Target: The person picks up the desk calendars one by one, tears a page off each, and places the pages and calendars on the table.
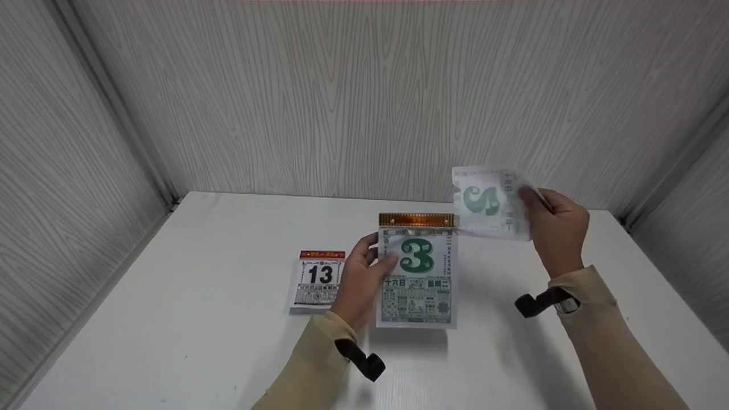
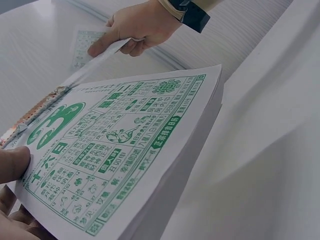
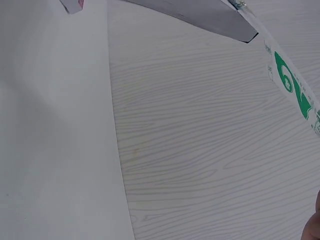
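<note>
**Left of my grip, a spare pad; at my right, a loose sheet**

Left of my left hand [image 1: 361, 282] lies the small pad [image 1: 318, 280], apart and untouched. My left thumb presses the calendar [image 1: 417, 279] flat so it cannot slide. Up and to the right, my right hand [image 1: 555, 230] pinches the sheet [image 1: 487, 200] clear of the block, hanging limp above the table [image 1: 171, 319].

You have a smaller calendar pad [image 1: 318, 281] showing a black 13 under a red header, lying left of centre on the white table [image 1: 199, 319]. Grey wood-grain walls [image 1: 364, 97] enclose the table's back and sides.
</note>
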